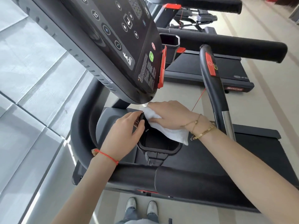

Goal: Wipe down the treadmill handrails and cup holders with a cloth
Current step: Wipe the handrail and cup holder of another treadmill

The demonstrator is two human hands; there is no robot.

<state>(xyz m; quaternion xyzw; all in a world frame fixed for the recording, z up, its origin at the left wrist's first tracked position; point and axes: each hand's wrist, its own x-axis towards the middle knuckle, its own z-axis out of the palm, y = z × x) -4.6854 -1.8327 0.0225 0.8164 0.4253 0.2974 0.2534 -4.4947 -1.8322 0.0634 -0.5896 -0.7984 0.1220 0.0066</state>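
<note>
A: Status on the hands?

B: Right hand [169,113] lies flat on the white folded cloth [165,130], fingers fairly straight, pressing it against the far rim of the black rectangular plastic cup holder [159,147]. Gold bracelets [199,129] on that wrist.

A: Left?

B: Left hand [125,132] is just beside the right one, fingers curled round the cup holder's left rim, thumb on the near side. Grip clamped on the rim. Red string bracelet [107,156] on the wrist.

A: Cloth position?

B: Under the right palm, trailing toward the right wrist and draped over the holder's right edge. Part hangs over the opening.

A: Surroundings?

B: Black glossy treadmill console [113,46] directly above both hands. Black padded handrail [186,178] runs below the forearms, nearer the person. Curved black bar with a red pad [210,63] stands to the right of the right hand. White shoes [141,206] on the floor beneath.
</note>
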